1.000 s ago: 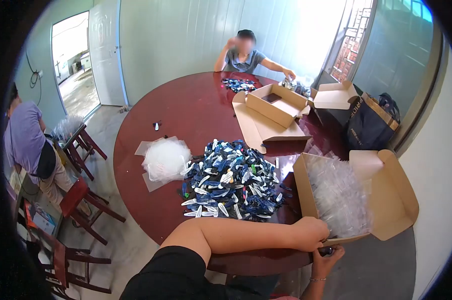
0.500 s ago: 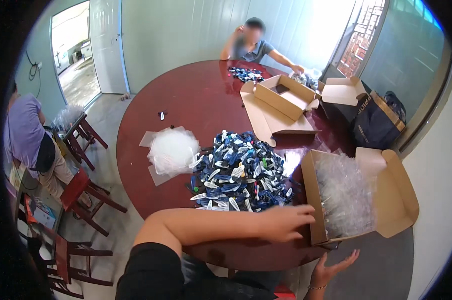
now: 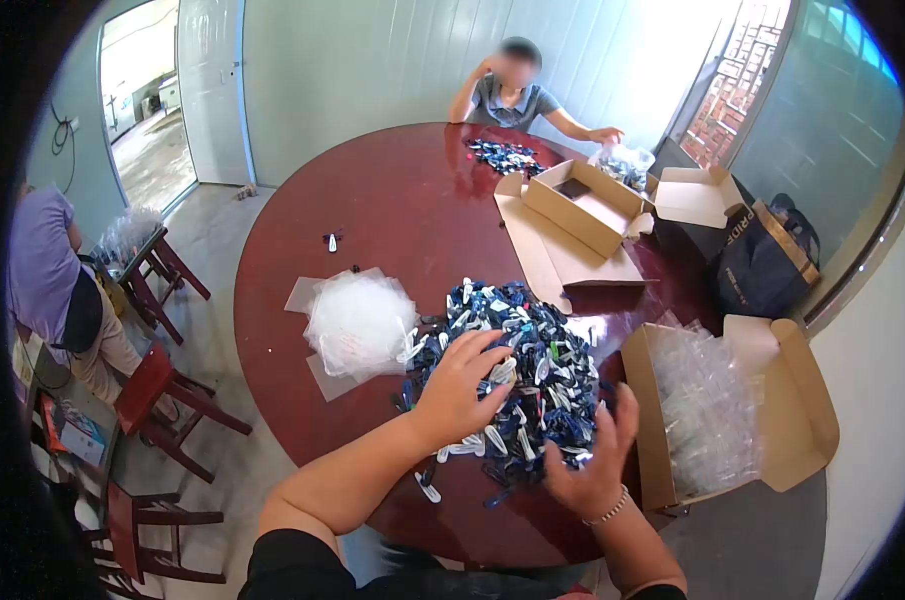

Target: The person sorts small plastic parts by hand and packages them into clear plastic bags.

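Observation:
A large heap of blue, white and black hair clips point(image 3: 533, 350) lies on the red round table point(image 3: 373, 210). My left hand point(image 3: 463, 388) is over the left part of the heap, its fingers spread and touching or just above the clips. At the heap's lower right edge, my right hand point(image 3: 595, 460), with a bracelet at the wrist, has its fingers apart. Neither hand visibly holds anything. Left of the heap is a stack of clear plastic bags point(image 3: 358, 322). To the right, an open cardboard box point(image 3: 645, 440) contains filled clear bags point(image 3: 708, 410).
Across the table a person point(image 3: 508, 95) sits by a smaller clip pile point(image 3: 503, 156) and a plastic bag point(image 3: 625, 165). An empty cardboard box point(image 3: 588, 210) lies near them. Another person point(image 3: 58, 270) is at the left, near wooden stools point(image 3: 173, 395). A dark bag point(image 3: 763, 260) stands at right.
My left hand has moved left and up from beside the box onto the heap. My right hand has risen from below the table edge to the heap's right side. Some clips now lie nearer me.

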### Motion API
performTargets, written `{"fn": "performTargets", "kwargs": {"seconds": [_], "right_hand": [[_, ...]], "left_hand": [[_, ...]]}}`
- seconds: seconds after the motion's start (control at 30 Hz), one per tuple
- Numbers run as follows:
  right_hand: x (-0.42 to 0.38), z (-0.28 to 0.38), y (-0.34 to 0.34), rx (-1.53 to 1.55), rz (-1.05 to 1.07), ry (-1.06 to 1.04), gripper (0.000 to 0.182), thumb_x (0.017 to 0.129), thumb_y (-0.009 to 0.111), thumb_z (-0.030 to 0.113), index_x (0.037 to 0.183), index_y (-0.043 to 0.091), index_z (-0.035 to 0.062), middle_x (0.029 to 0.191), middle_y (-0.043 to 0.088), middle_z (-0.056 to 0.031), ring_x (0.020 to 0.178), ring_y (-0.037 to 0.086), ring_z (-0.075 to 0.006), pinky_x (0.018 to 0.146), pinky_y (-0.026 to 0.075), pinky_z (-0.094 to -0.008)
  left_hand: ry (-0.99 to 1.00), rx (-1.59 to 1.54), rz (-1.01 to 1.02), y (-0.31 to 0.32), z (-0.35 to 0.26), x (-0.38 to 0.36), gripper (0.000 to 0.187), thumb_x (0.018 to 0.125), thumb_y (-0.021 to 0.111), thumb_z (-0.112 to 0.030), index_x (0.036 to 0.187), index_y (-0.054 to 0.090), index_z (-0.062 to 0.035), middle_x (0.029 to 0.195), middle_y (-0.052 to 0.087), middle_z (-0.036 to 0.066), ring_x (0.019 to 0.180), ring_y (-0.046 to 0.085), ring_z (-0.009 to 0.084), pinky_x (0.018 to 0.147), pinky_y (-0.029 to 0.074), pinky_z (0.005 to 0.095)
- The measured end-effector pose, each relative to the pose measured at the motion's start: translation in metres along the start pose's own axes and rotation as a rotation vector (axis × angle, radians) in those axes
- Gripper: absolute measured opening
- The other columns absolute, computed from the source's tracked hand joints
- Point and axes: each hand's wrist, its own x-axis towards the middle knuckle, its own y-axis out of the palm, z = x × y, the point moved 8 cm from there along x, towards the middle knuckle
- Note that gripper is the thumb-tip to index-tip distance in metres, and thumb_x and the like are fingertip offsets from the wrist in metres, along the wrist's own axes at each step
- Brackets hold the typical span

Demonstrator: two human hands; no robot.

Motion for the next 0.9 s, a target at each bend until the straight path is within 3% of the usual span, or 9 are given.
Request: {"fn": "performTargets", "kwargs": {"seconds": [0.23, 0.4, 0.47, 0.63, 0.73, 0.8, 0.83, 0.9], "right_hand": [[0.008, -0.001, 0.05, 0.153, 0.065, -0.027, 0.07, 0.074, 0.075, 0.011, 0.133, 0.039, -0.0026, 0.139, 0.034, -0.0341, 0.125, 0.04, -0.0508, 0.103, 0.036, -0.0569], [0.006, -0.02, 0.051, 0.273, 0.201, 0.004, 0.074, 0.071, 0.073, 0.006, 0.134, 0.036, -0.0034, 0.141, 0.034, -0.034, 0.128, 0.04, -0.048, 0.105, 0.035, -0.0532], [0.006, -0.018, 0.054, 0.377, 0.229, -0.001, 0.075, 0.066, 0.071, 0.002, 0.135, 0.042, 0.0003, 0.14, 0.037, -0.0313, 0.125, 0.043, -0.0489, 0.102, 0.04, -0.0528], [0.001, -0.016, 0.064, 0.467, 0.273, 0.021, 0.077, 0.065, 0.07, 0.002, 0.137, 0.041, 0.0014, 0.141, 0.036, -0.0313, 0.127, 0.042, -0.0491, 0.104, 0.039, -0.0533], [-0.001, -0.018, 0.06, 0.46, 0.245, 0.031, 0.078, 0.068, 0.072, 0.003, 0.138, 0.038, -0.001, 0.142, 0.036, -0.0314, 0.128, 0.042, -0.0486, 0.105, 0.038, -0.053], [-0.002, -0.024, 0.055, 0.426, 0.137, 0.06, 0.081, 0.072, 0.073, 0.005, 0.141, 0.032, -0.0044, 0.143, 0.035, -0.0318, 0.128, 0.042, -0.0486, 0.105, 0.037, -0.0525], [0.0, -0.026, 0.055, 0.405, 0.156, 0.092, 0.088, 0.074, 0.075, 0.006, 0.144, 0.023, -0.0067, 0.144, 0.034, -0.0313, 0.129, 0.043, -0.0462, 0.106, 0.037, -0.0512], [-0.005, -0.03, 0.061, 0.489, 0.18, 0.17, 0.091, 0.073, 0.076, 0.006, 0.145, 0.02, -0.0064, 0.145, 0.032, -0.0309, 0.13, 0.042, -0.0448, 0.106, 0.038, -0.05]], "left_hand": [[0.026, -0.071, 0.149, 0.015, -0.009, -0.005, 0.047, 0.076, 0.076, -0.014, 0.118, 0.06, -0.0024, 0.132, 0.053, 0.02, 0.125, 0.047, 0.0396, 0.106, 0.038, 0.0466], [0.061, -0.152, 0.276, 0.024, -0.032, -0.006, 0.042, 0.075, 0.07, -0.001, 0.116, 0.06, -0.0003, 0.131, 0.053, 0.02, 0.125, 0.048, 0.0413, 0.104, 0.042, 0.047], [0.086, -0.234, 0.326, 0.033, -0.032, -0.011, 0.041, 0.075, 0.069, -0.001, 0.116, 0.06, 0.0007, 0.131, 0.053, 0.021, 0.125, 0.048, 0.0419, 0.104, 0.041, 0.0477], [0.125, -0.273, 0.389, 0.032, -0.041, -0.011, 0.042, 0.079, 0.066, -0.005, 0.119, 0.057, 0.0041, 0.134, 0.049, 0.025, 0.126, 0.046, 0.0424, 0.105, 0.041, 0.046], [0.103, -0.277, 0.399, 0.032, -0.039, -0.011, 0.053, 0.076, 0.073, -0.007, 0.125, 0.056, 0.0005, 0.136, 0.049, 0.024, 0.126, 0.048, 0.0422, 0.104, 0.041, 0.048], [0.139, -0.3, 0.363, 0.029, -0.041, -0.01, 0.065, 0.075, 0.077, -0.013, 0.132, 0.05, -0.0002, 0.142, 0.042, 0.027, 0.127, 0.047, 0.0421, 0.106, 0.039, 0.0473], [0.143, -0.301, 0.361, 0.027, -0.043, -0.009, 0.065, 0.075, 0.077, -0.013, 0.132, 0.05, -0.0002, 0.142, 0.042, 0.027, 0.127, 0.047, 0.0421, 0.106, 0.039, 0.0473], [0.079, -0.367, 0.342, 0.023, -0.043, -0.004, 0.075, 0.075, 0.081, -0.02, 0.139, 0.045, -0.0055, 0.148, 0.032, 0.029, 0.131, 0.043, 0.0428, 0.108, 0.036, 0.0475]]}}
